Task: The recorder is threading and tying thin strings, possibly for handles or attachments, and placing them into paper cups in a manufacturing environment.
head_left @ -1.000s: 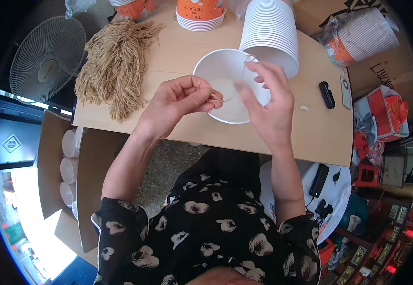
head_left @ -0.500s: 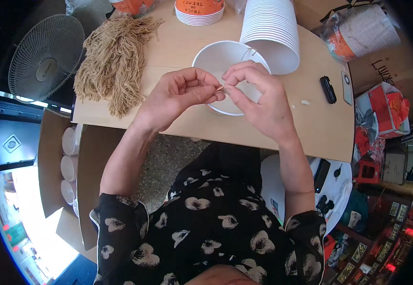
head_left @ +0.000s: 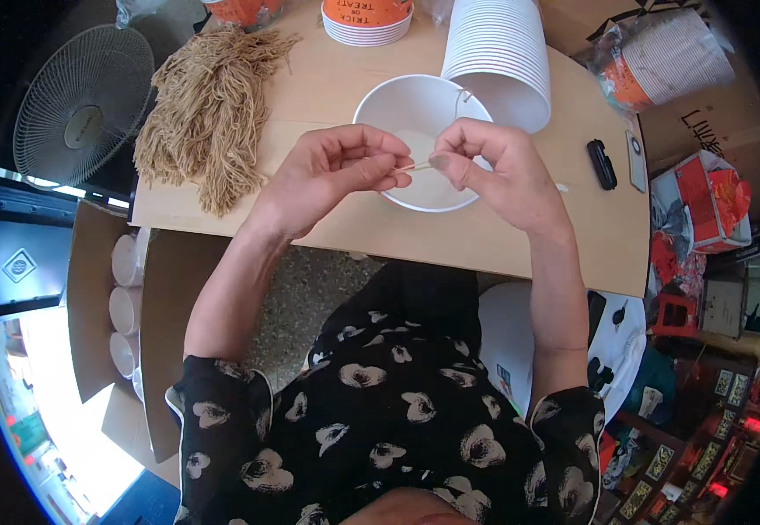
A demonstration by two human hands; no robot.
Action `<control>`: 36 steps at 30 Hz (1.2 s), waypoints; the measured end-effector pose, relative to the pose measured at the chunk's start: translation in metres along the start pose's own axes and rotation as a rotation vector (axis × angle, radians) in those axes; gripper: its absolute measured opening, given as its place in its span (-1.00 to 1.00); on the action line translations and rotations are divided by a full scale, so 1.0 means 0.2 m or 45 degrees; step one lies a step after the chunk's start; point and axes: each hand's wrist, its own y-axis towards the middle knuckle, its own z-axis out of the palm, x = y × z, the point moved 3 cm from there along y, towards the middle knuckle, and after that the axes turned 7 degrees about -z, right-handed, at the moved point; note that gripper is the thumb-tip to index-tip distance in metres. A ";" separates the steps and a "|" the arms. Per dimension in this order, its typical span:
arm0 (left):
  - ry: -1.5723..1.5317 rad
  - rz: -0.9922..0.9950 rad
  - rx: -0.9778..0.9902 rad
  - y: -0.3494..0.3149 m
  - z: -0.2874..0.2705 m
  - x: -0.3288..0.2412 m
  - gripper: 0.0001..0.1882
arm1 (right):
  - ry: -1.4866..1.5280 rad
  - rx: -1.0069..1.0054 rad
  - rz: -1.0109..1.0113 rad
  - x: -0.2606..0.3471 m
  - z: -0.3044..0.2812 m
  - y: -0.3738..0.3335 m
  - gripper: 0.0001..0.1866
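A short length of thin tan cord (head_left: 417, 166) is pulled taut between my hands. My left hand (head_left: 341, 171) pinches one part between thumb and fingertips, and my right hand (head_left: 501, 175) pinches it a little way to the right. Beneath them on the table is a white paper bucket (head_left: 378, 107), tilted with its opening toward me. Tan cord loops through its rim at the far right; whether it joins the piece in my fingers is hidden. Left of my hands lies a heap of loose tan cords (head_left: 209, 114). A long nested stack of white buckets (head_left: 495, 52) rests on its side behind.
An orange-printed bucket stack (head_left: 368, 19) stands at the table's far edge. A black elongated object (head_left: 602, 164) lies at the right, near a bagged bucket stack (head_left: 673, 66). A fan (head_left: 85, 127) and an open carton (head_left: 166, 324) of round tubs are at left.
My right hand has moved right, away from the left, drawing out the cord between them. My left hand stays nearly where it was, still pinching.
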 end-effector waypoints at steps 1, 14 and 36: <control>0.029 -0.036 0.013 0.00 0.01 -0.02 -0.77 | -0.001 0.004 0.003 0.00 0.01 0.00 -0.89; 0.291 -0.074 0.171 0.01 -0.01 -0.02 -0.69 | -0.154 -0.251 -0.297 0.02 0.04 0.01 -0.93; 0.240 -0.039 -0.081 0.00 0.00 -0.01 -0.77 | 0.088 -0.415 -0.130 -0.03 0.05 0.04 -0.86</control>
